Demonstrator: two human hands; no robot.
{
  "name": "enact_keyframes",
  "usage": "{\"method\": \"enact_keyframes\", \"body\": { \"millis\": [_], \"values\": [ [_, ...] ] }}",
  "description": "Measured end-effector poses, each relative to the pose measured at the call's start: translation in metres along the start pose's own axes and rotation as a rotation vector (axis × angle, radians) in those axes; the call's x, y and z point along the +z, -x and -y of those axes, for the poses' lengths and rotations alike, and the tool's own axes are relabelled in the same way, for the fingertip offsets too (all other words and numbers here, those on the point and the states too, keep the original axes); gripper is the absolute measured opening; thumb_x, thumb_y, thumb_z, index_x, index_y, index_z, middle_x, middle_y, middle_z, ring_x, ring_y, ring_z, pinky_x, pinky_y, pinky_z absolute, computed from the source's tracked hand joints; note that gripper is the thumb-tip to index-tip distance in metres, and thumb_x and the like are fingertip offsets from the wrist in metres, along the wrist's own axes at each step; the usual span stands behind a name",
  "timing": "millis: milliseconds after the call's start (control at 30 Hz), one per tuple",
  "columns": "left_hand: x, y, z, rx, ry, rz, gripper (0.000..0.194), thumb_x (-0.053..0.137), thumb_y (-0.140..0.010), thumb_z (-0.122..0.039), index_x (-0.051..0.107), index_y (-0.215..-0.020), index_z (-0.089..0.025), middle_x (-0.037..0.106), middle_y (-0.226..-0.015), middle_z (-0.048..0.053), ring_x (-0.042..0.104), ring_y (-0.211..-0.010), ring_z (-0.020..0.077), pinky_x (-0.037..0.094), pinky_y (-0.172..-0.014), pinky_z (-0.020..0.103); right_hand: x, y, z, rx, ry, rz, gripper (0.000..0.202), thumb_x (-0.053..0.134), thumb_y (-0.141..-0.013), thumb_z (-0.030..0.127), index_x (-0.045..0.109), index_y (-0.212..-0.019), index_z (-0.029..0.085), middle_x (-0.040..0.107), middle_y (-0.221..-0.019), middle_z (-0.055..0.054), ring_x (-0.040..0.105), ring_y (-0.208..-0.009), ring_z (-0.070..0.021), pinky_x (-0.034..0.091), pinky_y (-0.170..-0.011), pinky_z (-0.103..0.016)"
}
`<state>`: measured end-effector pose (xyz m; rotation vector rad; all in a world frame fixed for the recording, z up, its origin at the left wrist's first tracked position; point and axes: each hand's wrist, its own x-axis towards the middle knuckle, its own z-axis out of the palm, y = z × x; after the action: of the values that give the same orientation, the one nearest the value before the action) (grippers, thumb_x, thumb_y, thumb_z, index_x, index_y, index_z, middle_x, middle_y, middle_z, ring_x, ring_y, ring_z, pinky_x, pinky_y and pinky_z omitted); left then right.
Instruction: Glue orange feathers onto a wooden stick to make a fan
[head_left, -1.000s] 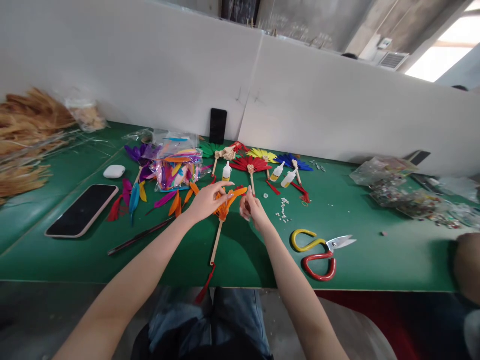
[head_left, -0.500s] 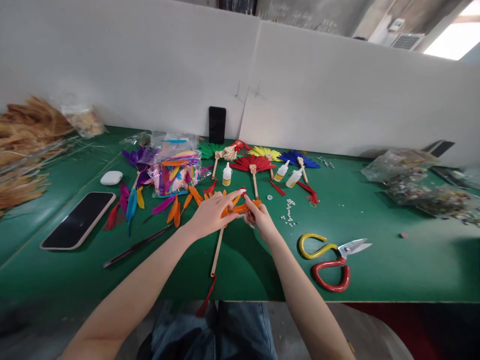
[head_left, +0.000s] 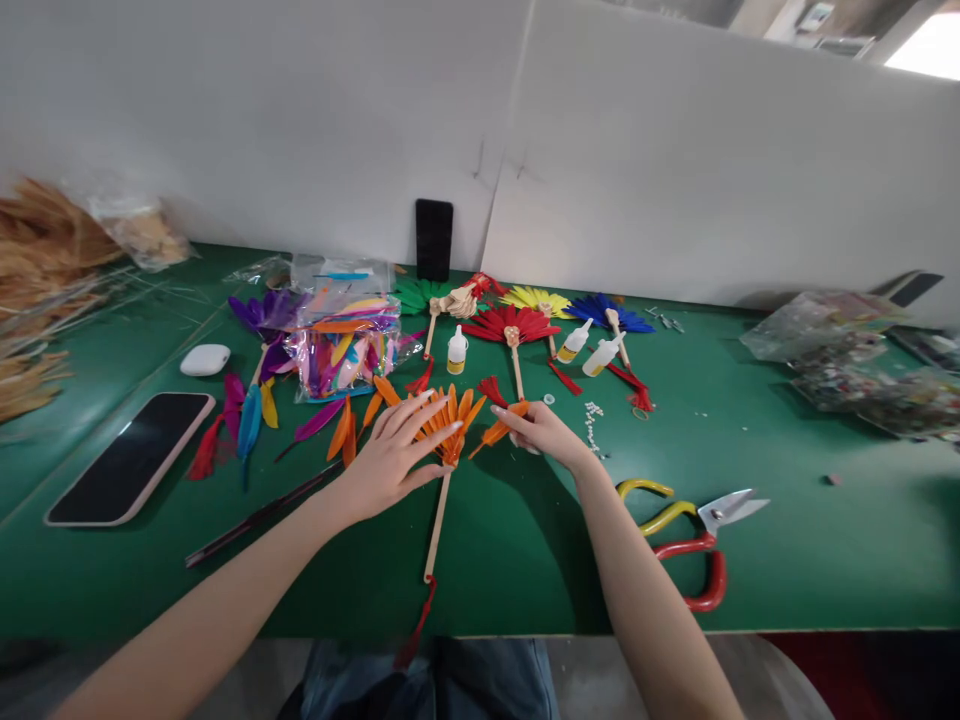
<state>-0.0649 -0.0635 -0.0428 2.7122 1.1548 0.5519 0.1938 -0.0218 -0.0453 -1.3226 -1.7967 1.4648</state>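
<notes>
An orange feather fan (head_left: 453, 424) lies in front of me, its wooden handle (head_left: 438, 525) pointing toward me and a red tassel (head_left: 417, 625) hanging past the table edge. My left hand (head_left: 397, 455) rests over the fan's left side, fingers spread and touching the feathers. To the right of the fan, my right hand (head_left: 544, 432) pinches a single loose orange feather (head_left: 495, 432) between thumb and fingers, its thin end pointing at the fan. More loose orange feathers (head_left: 343, 432) lie left of my left hand.
Scissors (head_left: 705, 540) lie at right, partly behind my right forearm. Glue bottles (head_left: 457, 352), a red fan (head_left: 513, 332), other coloured fans and a bag of feathers (head_left: 349, 345) stand or lie behind. Phone (head_left: 131, 460) and tweezers-like dark tool (head_left: 255, 520) are at left; small white beads (head_left: 592, 428) at right.
My hands have moved apart. The right hand has drawn to the right with the orange feather, and the left hand now lies spread on the fan. The view has tilted down slightly.
</notes>
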Motion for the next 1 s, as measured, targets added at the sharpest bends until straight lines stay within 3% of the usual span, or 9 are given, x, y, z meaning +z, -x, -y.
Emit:
{"method": "enact_keyframes", "body": {
  "millis": [67,133,200,267,333,400,500,733,1000],
  "values": [
    [0.0,-0.002,-0.001,-0.015,-0.013,0.006,0.044,0.04,-0.094,-0.042,0.041,-0.137,-0.03,0.022,-0.152,0.006,0.014,-0.139,0.0313,0.018,-0.109,0.053,-0.002,0.003,-0.001,0.005,-0.015,0.013,0.052,0.051,-0.083,0.058,0.043,-0.051,0.018,0.043,-0.04,0.006,0.034,-0.033,-0.0042,0.027,-0.038,-0.02],
    [-0.003,-0.01,0.0,-0.058,-0.015,-0.012,0.039,0.037,-0.096,-0.036,0.044,-0.135,-0.03,0.024,-0.151,0.006,0.015,-0.138,0.031,0.019,-0.108,0.053,-0.003,0.005,-0.002,0.008,-0.04,0.005,0.051,0.051,-0.083,0.057,0.043,-0.051,0.018,0.042,-0.04,0.006,0.033,-0.034,-0.0041,0.026,-0.038,-0.02],
    [-0.008,-0.026,0.002,-0.105,-0.006,-0.024,0.034,0.037,-0.096,-0.031,0.054,-0.126,-0.027,0.041,-0.14,0.008,0.028,-0.132,0.0299,0.027,-0.104,0.051,-0.001,0.006,-0.003,0.006,-0.071,-0.013,0.052,0.051,-0.083,0.057,0.042,-0.05,0.018,0.04,-0.039,0.007,0.031,-0.033,-0.0039,0.024,-0.037,-0.02],
    [-0.013,-0.048,0.004,-0.157,0.027,-0.003,0.028,0.042,-0.094,-0.029,0.065,-0.108,-0.022,0.06,-0.109,0.008,0.047,-0.111,0.0263,0.037,-0.095,0.044,0.001,0.005,-0.003,-0.001,-0.081,-0.004,0.052,0.052,-0.082,0.058,0.043,-0.049,0.018,0.039,-0.038,0.007,0.03,-0.033,-0.0038,0.023,-0.036,-0.021],
    [-0.017,-0.074,0.005,-0.22,0.131,0.111,0.024,0.048,-0.09,-0.033,0.067,-0.098,-0.019,0.061,-0.086,0.005,0.055,-0.087,0.0208,0.044,-0.077,0.033,0.004,0.005,-0.002,-0.007,-0.081,0.029,0.052,0.055,-0.08,0.058,0.045,-0.049,0.017,0.04,-0.038,0.006,0.031,-0.033,-0.0037,0.023,-0.036,-0.021],
    [-0.017,-0.097,0.007,-0.317,0.221,0.242,0.024,0.054,-0.085,-0.035,0.067,-0.093,-0.017,0.057,-0.071,0.002,0.053,-0.065,0.0157,0.04,-0.059,0.026,0.006,0.005,-0.001,-0.012,-0.077,0.044,0.053,0.056,-0.078,0.059,0.046,-0.048,0.017,0.041,-0.039,0.006,0.031,-0.033,-0.0037,0.023,-0.035,-0.021],
    [-0.012,-0.121,0.012,-0.377,0.286,0.372,0.024,0.059,-0.077,-0.034,0.068,-0.09,-0.015,0.054,-0.067,0.001,0.05,-0.059,0.0142,0.034,-0.054,0.024,0.006,0.004,-0.001,-0.019,-0.063,0.028,0.055,0.055,-0.078,0.061,0.045,-0.046,0.017,0.041,-0.038,0.005,0.031,-0.033,-0.0039,0.024,-0.036,-0.021],
    [0.0,-0.13,0.018,-0.427,0.364,0.451,0.016,0.065,-0.066,-0.029,0.069,-0.074,-0.016,0.061,-0.073,0.003,0.053,-0.063,0.0146,0.036,-0.056,0.023,0.005,0.003,-0.001,-0.056,-0.051,-0.002,0.055,0.052,-0.08,0.06,0.046,-0.046,0.018,0.041,-0.038,0.005,0.032,-0.032,-0.0047,0.025,-0.036,-0.021],
    [0.005,-0.13,0.025,-0.497,0.538,0.493,0.021,0.06,-0.069,-0.028,0.071,-0.082,-0.016,0.061,-0.069,0.003,0.046,-0.053,0.0105,0.032,-0.047,0.022,0.005,0.001,-0.005,-0.053,-0.051,-0.027,0.054,0.051,-0.081,0.059,0.045,-0.047,0.018,0.041,-0.038,0.005,0.032,-0.033,-0.0049,0.026,-0.036,-0.02]
  ]
}}
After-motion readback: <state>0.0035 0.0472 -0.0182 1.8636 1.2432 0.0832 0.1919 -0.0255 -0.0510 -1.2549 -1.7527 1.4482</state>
